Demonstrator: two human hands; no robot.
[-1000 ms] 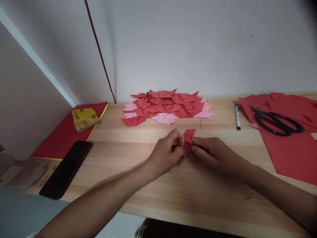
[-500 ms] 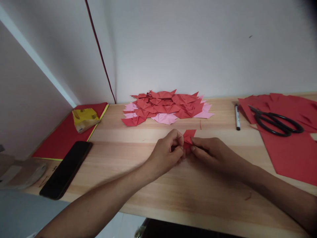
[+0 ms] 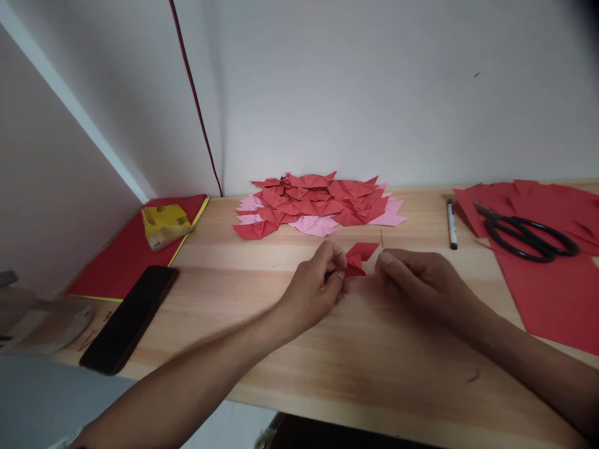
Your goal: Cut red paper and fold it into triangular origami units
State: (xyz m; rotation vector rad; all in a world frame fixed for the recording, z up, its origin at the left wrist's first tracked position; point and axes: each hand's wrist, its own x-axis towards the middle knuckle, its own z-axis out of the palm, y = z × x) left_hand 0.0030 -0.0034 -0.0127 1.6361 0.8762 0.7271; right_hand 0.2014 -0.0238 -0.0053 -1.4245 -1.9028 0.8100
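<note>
My left hand pinches a small folded red paper by its left side, just above the wooden table. One pointed flap of this paper sticks out to the upper right. To its right is my right hand, apart from the paper, with the fingers curled and the thumb resting against them. Nothing shows in that hand, though its underside is hidden. Behind both hands lies a pile of folded red and pink papers against the wall.
Black-handled scissors lie on red paper sheets at the right, near a marker. At the left are a phone and a yellow packet on a red folder. Small red paper scraps lie on the table.
My right hand has let go of the folded red paper and moved a little right, its fingers closing. More of the paper shows now, still in my left hand.
</note>
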